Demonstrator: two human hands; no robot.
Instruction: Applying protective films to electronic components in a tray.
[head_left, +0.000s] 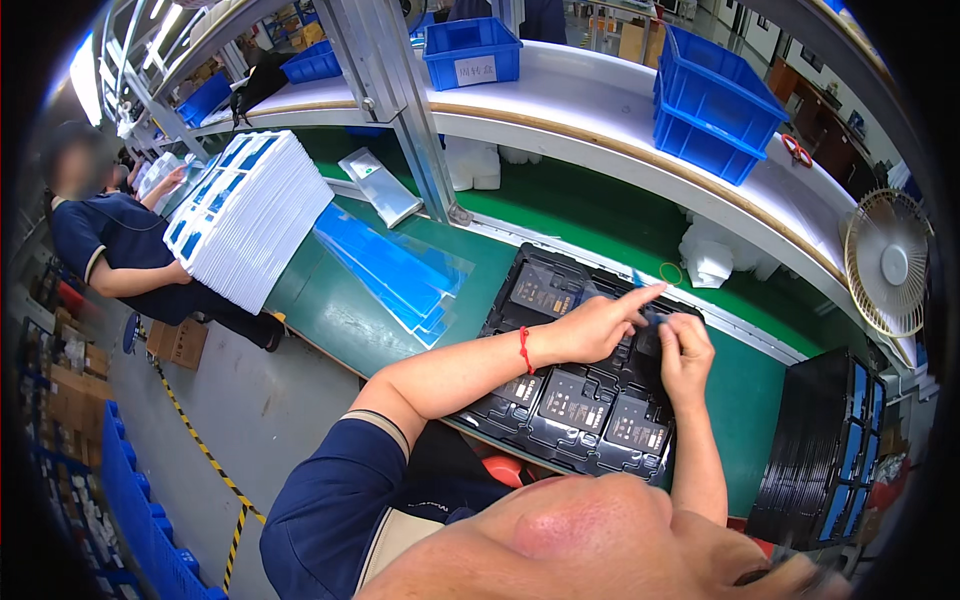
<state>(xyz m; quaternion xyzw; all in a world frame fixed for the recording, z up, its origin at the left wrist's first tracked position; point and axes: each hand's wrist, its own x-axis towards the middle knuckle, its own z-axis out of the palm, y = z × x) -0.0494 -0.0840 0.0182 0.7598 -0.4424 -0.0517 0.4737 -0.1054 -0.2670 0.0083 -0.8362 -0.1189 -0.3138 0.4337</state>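
Observation:
A black moulded plastic tray lies on the green bench, its pockets holding several flat black rectangular packs with white print, which look like batteries. Over the tray's far right part, my left hand has its index finger stretched out and its other fingers curled in. Beside it, thumb and fingers of my right hand are pinched together. A small dark piece shows between the two hands; its kind cannot be made out. A bit of blue sticks up by my left index finger.
Blue film sheets and a tall stack of white trays stand left; a stack of black trays stands right. Blue bins and a fan border the raised shelf. A co-worker is at the far left.

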